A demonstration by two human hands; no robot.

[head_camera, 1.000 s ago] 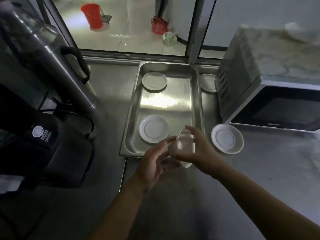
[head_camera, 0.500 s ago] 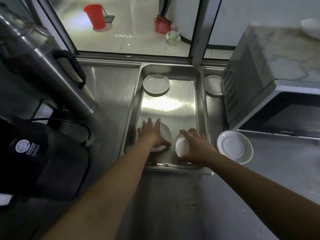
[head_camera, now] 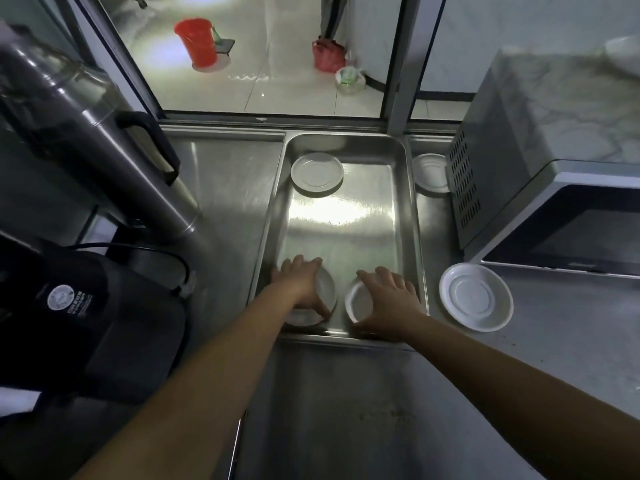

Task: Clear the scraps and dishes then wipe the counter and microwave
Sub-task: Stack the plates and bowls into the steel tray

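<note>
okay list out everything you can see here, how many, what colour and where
steel tray: one, silver, counter centre.
saucers in tray: three, white; one far left corner, two at the near end under the hands.
saucers on counter: two, white; one beside the microwave's vented side, one in front of the microwave.
microwave: one, silver with dark door, right.
urn: one, steel, left.
black appliance: one, near left.
bucket: one, red, floor beyond the glass.
left hand: on the near left saucer.
right hand: on the near right saucer.

A round white label [head_camera: 63, 297] on the black appliance [head_camera: 104, 317] bears print too blurred to read; nothing else legible.
</note>
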